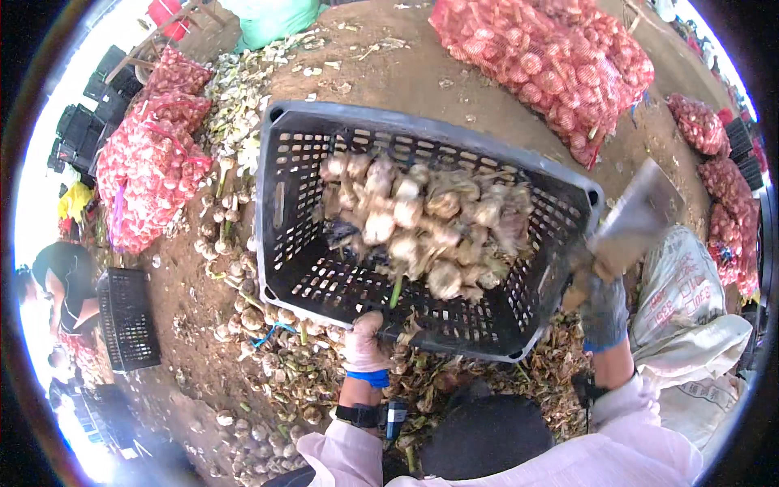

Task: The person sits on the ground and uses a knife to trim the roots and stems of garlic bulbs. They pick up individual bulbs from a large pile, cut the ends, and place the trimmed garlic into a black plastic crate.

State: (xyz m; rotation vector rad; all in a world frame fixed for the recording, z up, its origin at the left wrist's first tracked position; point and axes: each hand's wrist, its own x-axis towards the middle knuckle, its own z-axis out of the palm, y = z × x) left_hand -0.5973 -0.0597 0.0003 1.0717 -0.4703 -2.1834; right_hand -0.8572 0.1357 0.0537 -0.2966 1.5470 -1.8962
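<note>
A black perforated plastic crate (pixel 426 125) tilts in front of me, with garlic bulbs (pixel 405 213) heaped inside, partly blurred. My left hand (pixel 367 344), in a pale glove with a blue cuff, grips its near rim, thumb on top. At the crate's right end is my right hand (pixel 599 310), in a grey glove with a blue cuff. Its blurred fingers close around a broad flat-bladed tool (pixel 648 198), perhaps a cleaver, whose blade points up and away. Whether these fingers also touch the crate is hard to tell.
Red mesh sacks of garlic (pixel 541 67) lie ahead, with more sacks (pixel 155 164) at left. Loose bulbs (pixel 249 316) and dry trimmings (pixel 450 371) cover the ground nearby. White woven sacks (pixel 681 304) lie at right. Another person (pixel 67 286) is beside a black crate (pixel 128 319) at left.
</note>
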